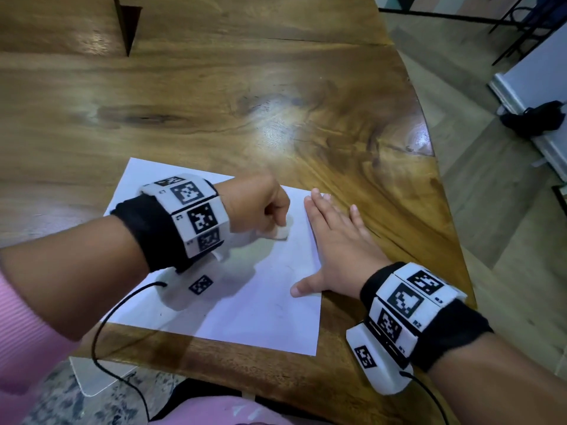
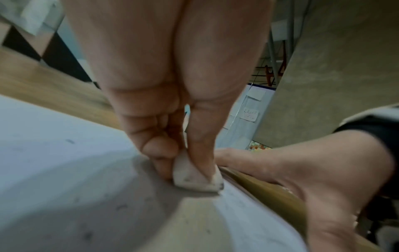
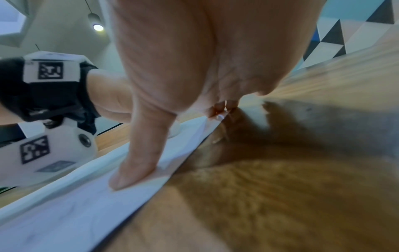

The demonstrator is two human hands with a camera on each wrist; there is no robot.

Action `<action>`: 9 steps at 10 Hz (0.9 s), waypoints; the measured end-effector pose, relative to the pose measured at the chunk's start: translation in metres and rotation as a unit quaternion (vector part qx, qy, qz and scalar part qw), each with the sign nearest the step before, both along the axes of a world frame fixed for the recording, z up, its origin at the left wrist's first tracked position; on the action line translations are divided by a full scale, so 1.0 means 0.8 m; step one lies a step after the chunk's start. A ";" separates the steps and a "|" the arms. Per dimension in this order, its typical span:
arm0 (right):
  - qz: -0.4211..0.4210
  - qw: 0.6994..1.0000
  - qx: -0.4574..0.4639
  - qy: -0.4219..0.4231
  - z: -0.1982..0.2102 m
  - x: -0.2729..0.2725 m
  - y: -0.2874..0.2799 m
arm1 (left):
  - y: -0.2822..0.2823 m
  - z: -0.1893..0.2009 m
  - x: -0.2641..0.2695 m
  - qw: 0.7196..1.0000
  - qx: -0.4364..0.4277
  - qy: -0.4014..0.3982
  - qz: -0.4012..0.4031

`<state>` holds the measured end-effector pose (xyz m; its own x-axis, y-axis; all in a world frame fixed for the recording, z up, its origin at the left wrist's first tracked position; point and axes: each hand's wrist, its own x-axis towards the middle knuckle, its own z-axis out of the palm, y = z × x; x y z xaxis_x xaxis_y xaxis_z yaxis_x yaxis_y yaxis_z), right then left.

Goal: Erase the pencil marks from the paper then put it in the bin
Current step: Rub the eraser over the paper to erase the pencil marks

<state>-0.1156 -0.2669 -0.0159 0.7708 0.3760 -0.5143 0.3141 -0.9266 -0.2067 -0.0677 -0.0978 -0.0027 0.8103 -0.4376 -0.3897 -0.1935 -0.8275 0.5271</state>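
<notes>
A white sheet of paper [image 1: 251,308] lies flat on the wooden table near its front edge, with faint pencil marks and grey crumbs on it [image 2: 86,235]. My left hand [image 1: 260,207] pinches a small white eraser [image 1: 280,233] between thumb and fingers and presses it on the paper [image 2: 54,153] near the right edge; the eraser [image 2: 194,179] shows dark smudges. My right hand [image 1: 334,243] lies flat with straight fingers across the paper's right edge, its thumb [image 3: 131,172] pressing on the paper [image 3: 64,221]. No bin is in view.
The wooden table [image 1: 245,102] stretches far ahead and curves off at the right [image 1: 429,179]. A black cable [image 1: 101,342] hangs from my left wrist over the table's front edge. Floor and a dark object [image 1: 537,118] lie beyond the right edge.
</notes>
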 end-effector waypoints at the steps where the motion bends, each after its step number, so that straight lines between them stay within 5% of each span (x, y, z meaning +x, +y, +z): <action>1: 0.001 1.000 0.002 -0.004 -0.001 0.000 0.000 | -0.005 0.001 0.007 0.999 0.001 -0.035 0.032; 2: 0.001 1.000 0.001 -0.008 -0.001 -0.001 -0.001 | -0.016 0.003 0.014 0.990 -0.009 -0.114 0.081; 4: 0.001 1.000 0.008 -0.010 0.000 0.000 0.000 | -0.015 0.006 0.009 1.000 0.019 -0.006 -0.016; 5: 0.004 1.000 0.003 -0.009 0.000 0.000 -0.001 | -0.027 0.007 0.020 0.992 -0.003 -0.116 0.045; 7: 0.000 1.000 0.008 -0.009 0.000 0.000 -0.001 | -0.010 0.007 0.006 0.998 0.026 0.026 -0.043; 9: 0.001 1.000 0.003 -0.008 -0.002 0.000 -0.001 | -0.011 0.004 0.013 0.992 0.002 -0.116 0.051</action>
<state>-0.1158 -0.2681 -0.0171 0.7783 0.3808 -0.4993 0.3201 -0.9246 -0.2063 -0.0573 -0.1062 0.0003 0.9186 -0.3472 -0.1889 -0.2239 -0.8509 0.4753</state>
